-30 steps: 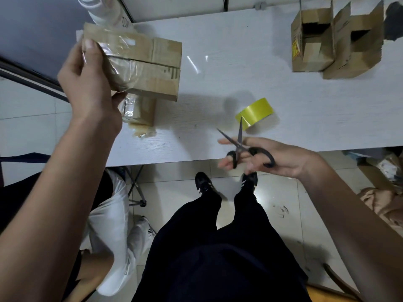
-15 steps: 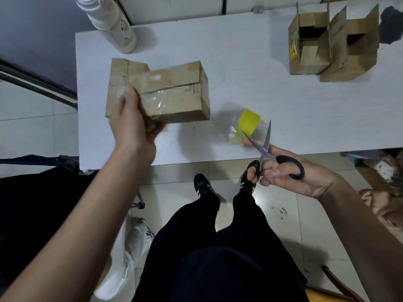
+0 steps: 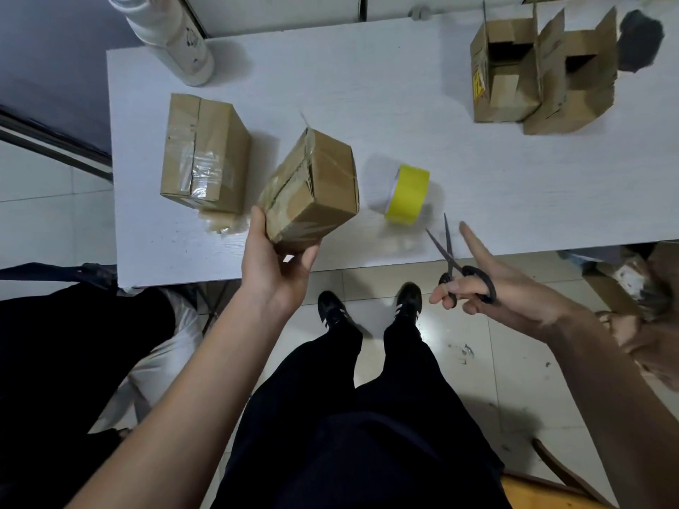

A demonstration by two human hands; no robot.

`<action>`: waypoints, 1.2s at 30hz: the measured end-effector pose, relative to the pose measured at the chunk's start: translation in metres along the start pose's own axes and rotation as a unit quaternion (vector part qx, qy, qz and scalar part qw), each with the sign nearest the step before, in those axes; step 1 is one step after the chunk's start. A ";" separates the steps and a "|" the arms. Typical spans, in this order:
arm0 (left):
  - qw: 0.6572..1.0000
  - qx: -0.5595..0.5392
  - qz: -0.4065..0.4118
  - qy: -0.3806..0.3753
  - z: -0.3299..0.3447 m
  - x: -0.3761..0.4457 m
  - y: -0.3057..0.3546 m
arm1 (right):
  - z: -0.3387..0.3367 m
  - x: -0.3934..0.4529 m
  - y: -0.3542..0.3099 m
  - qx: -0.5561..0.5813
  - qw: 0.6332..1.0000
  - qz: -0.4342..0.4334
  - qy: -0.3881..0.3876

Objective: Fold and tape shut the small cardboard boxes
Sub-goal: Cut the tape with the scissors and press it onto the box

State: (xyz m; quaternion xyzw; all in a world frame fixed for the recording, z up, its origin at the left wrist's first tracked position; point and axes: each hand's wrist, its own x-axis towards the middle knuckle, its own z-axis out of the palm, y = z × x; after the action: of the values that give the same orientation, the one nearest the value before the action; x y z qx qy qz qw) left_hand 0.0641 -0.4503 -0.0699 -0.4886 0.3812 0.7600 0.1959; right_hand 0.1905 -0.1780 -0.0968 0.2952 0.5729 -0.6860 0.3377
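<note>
My left hand (image 3: 275, 266) grips a taped cardboard box (image 3: 316, 189) by its near end and holds it tilted above the white table (image 3: 367, 97). A second taped box (image 3: 205, 156) lies flat to its left. My right hand (image 3: 488, 284) holds black scissors (image 3: 455, 266) by the handles, blades apart, index finger stretched out, at the table's front edge. A yellow tape roll (image 3: 408, 194) stands on edge between the held box and the scissors. Two open, unfolded boxes (image 3: 540, 71) stand at the far right.
A white bottle (image 3: 172, 38) stands at the table's far left corner. A dark object (image 3: 641, 40) lies at the far right edge. My legs and shoes (image 3: 367, 306) are below the table edge. Someone in dark clothes (image 3: 73, 343) is at the left.
My left hand brought the taped box down from the upper left toward the table's middle and turned it; the second taped box now shows on the table. My right hand with the scissors shifted right.
</note>
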 end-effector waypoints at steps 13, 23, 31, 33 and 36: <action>0.998 -0.046 -0.038 -0.008 0.007 -0.002 -0.009 | -0.063 0.002 0.014 0.263 0.952 -0.136 0.079; 1.000 -0.006 0.016 0.004 0.001 -0.001 -0.001 | -0.145 0.057 -0.025 -0.332 0.832 0.139 0.423; 0.986 0.061 0.151 0.029 0.004 -0.011 0.009 | -0.097 0.044 -0.079 -0.182 0.835 -0.078 0.514; 0.971 0.085 0.221 0.037 0.006 -0.015 0.011 | -0.028 0.006 -0.108 -0.183 0.755 -0.293 0.557; 0.939 0.116 0.319 0.048 0.010 -0.022 0.015 | 0.108 -0.048 -0.128 -0.255 0.704 -0.552 0.367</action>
State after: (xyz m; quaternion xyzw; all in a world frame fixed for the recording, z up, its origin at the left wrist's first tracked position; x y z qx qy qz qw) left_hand 0.0575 -0.4507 -0.0421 -0.3508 0.6116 0.7088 -0.0204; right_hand 0.1150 -0.2637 0.0349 0.0570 0.8650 -0.4153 -0.2756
